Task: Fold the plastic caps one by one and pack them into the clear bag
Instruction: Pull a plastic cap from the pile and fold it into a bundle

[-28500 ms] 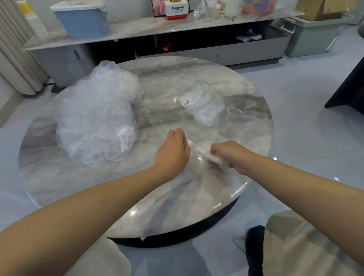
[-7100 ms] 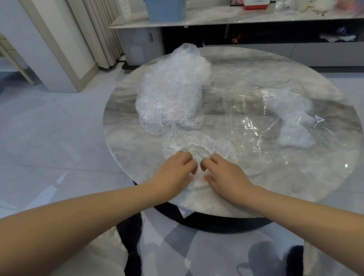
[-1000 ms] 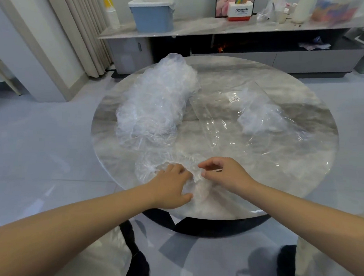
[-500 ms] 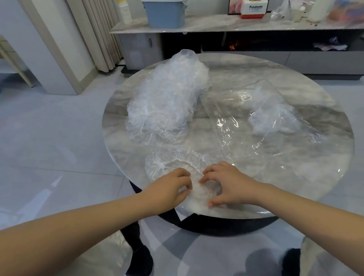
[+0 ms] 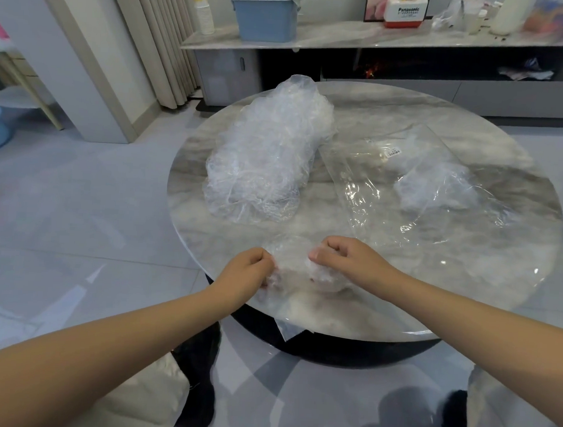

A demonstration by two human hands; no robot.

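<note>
A crumpled clear plastic cap [image 5: 296, 265] lies near the front edge of the round marble table [image 5: 357, 107]. My left hand [image 5: 244, 274] pinches its left side with curled fingers. My right hand [image 5: 349, 258] grips its right side, fingers curled over the plastic. A big heap of loose caps [image 5: 263, 158] sits behind them at the left. The clear bag [image 5: 370, 197] lies flat at the right, with a bundle of folded caps [image 5: 440, 187] inside it.
A low cabinet [image 5: 469, 92] runs behind the table, carrying a blue bin [image 5: 264, 14] and a red-and-white box [image 5: 405, 11]. Curtains [image 5: 158, 43] hang at the back left. A corner of plastic sheet [image 5: 285, 331] hangs over the table's front edge.
Both hands have gathered the spread cap inward into a smaller bunch. My right hand has gone from lying flat on the cap to gripping it with curled fingers.
</note>
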